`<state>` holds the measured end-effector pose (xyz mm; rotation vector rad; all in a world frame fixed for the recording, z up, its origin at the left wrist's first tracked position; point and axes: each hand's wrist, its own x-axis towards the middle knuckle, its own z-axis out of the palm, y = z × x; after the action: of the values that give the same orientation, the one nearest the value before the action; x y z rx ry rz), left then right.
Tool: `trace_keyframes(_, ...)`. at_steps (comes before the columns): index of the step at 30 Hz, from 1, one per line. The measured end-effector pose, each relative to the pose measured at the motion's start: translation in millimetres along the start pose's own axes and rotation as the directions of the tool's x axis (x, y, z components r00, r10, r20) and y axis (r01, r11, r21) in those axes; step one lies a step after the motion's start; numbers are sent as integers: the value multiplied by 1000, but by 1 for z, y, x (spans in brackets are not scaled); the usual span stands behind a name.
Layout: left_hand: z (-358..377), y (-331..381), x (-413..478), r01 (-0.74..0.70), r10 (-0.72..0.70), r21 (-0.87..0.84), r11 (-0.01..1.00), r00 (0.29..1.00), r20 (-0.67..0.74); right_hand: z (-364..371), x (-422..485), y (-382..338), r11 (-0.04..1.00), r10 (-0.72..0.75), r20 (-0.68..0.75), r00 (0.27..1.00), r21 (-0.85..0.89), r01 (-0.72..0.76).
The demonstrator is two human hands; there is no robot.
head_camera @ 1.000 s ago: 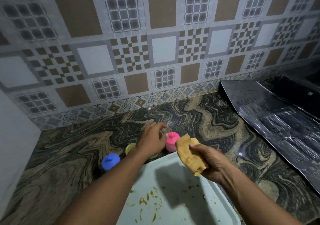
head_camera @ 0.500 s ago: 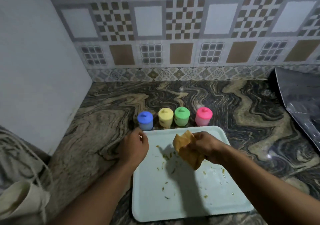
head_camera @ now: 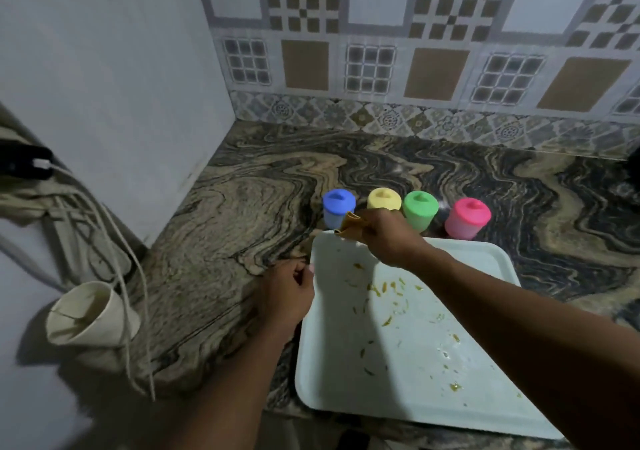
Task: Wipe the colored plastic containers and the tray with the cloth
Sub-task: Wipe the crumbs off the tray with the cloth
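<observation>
Left hand (head_camera: 287, 292) — low and near, back toward you, fingers (head_camera: 304, 271) curled at the left rim of the tray (head_camera: 302, 352). Whether they pinch it can't be read. Left forearm runs up from the bottom edge.

Right hand (head_camera: 388, 238) — reached farther out, knuckles up, bunched around the cloth (head_camera: 350, 227), which pokes out on its left. Right forearm enters from lower right on a diagonal.

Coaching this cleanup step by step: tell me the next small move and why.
Probably press the cloth down and sweep it toward the orange smears: the right hand holds it at the far-left corner of the tray, and the left hand sits at the left rim.
</observation>
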<state>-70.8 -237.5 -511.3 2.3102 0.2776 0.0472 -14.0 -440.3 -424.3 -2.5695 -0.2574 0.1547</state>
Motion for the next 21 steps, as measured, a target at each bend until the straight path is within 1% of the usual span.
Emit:
trace_keyframes(1, 1, -1, -1, -38, 39, 55, 998, 999, -16, 4, 1, -4, 999, -31, -10, 999, -37, 31)
trace_keyframes(4, -2, 1, -1, -94, 107, 236, 967, 993, -41, 16, 1, -14, 985, -131, -11, 991, -113, 129)
trace_keyframes(7, -4, 2, -5, -128, 155, 299, 946, 986, -67, 32, -7, -15, 969, -194, 33, 980, -150, 197)
trace_keyframes(9, -4, 1, -5, -119, 151, 301, 946, 985, -84, 41, -13, -12, 965, -212, 43, 976, -147, 217)
trace_keyframes(12, -3, 0, -4, -119, 151, 292, 949, 985, -89, 52, -18, -5, 974, -153, 36, 988, -163, 157)
trace_keyframes(21, -1, 1, -5, -103, 135, 287, 952, 986, -96, 75, -29, -5, 966, -183, 1, 983, -188, 180)
